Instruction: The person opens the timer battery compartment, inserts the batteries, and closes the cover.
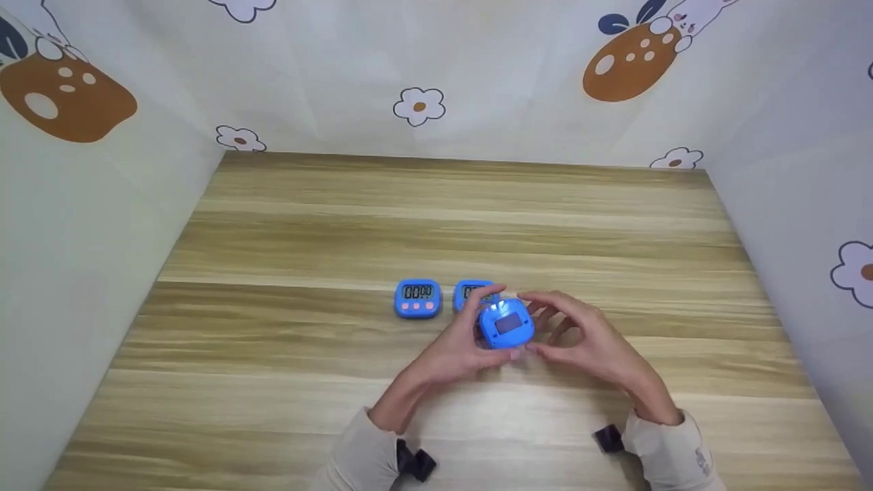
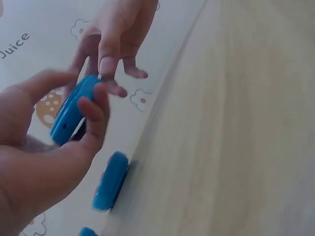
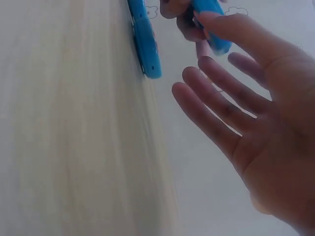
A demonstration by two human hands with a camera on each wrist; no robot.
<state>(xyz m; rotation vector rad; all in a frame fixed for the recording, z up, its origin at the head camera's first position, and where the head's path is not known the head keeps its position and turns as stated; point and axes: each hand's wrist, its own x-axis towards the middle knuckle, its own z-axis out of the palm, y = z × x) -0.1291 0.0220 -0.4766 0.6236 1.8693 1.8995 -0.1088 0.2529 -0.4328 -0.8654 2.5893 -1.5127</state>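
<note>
My left hand (image 1: 458,344) grips a blue digital timer (image 1: 507,323) between thumb and fingers, its back with a dark rectangular patch turned up toward the head camera. In the left wrist view this held timer (image 2: 75,110) is seen edge-on. My right hand (image 1: 592,337) is beside it on the right, fingers spread and loosely bent, thumb tip close to the timer's edge. A second timer (image 1: 470,292) lies on the table, partly hidden behind the left fingers. Left of that lies a third timer (image 1: 417,299), face up, showing zeros above pink buttons.
The wood-grain table (image 1: 307,225) spreads around the hands. Patterned cloth walls (image 1: 327,82) with flowers and fruit enclose it at the back and both sides. Black straps with small blocks (image 1: 609,438) hang at the sleeve cuffs.
</note>
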